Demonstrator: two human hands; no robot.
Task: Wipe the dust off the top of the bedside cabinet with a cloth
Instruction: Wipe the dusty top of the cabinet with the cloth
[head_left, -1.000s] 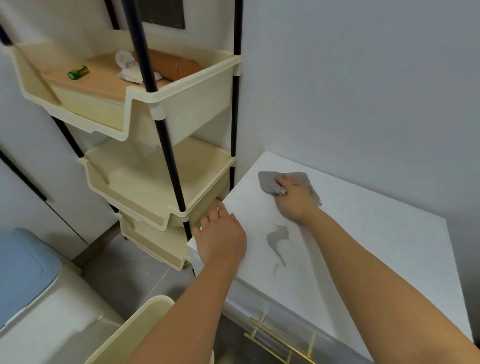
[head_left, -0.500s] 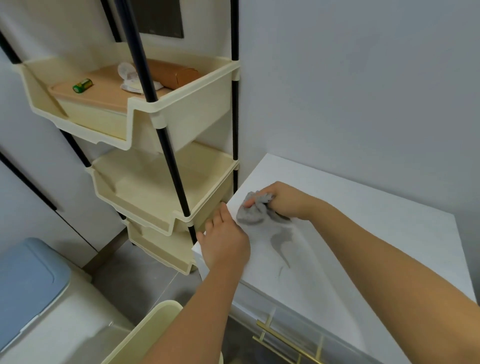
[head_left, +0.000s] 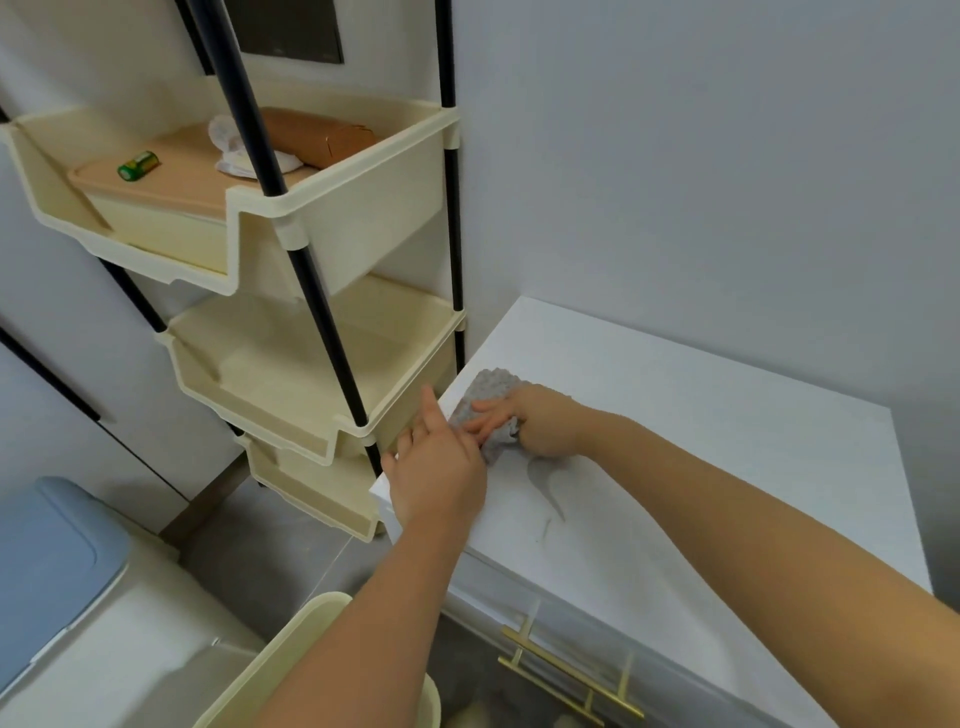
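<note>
the right hand lies on the grey cloth at the left edge of the bedside cabinet top, its grip loosely curled with fingers spread over the bunched fabric, pressing it down rather than pinching it. the left hand sits just beside it at the near left corner, open and flat, holding nothing, its fingertips touching or nearly touching the cloth. a dark grey smear lies on the surface just toward the person from the right hand, its long axis running from the hand toward the front edge, so a pull back along that line looks like the coming stroke. the right hand is nearer. no readable writing anywhere; the label on the small green battery on the shelf rack is too blurred to read.
</note>
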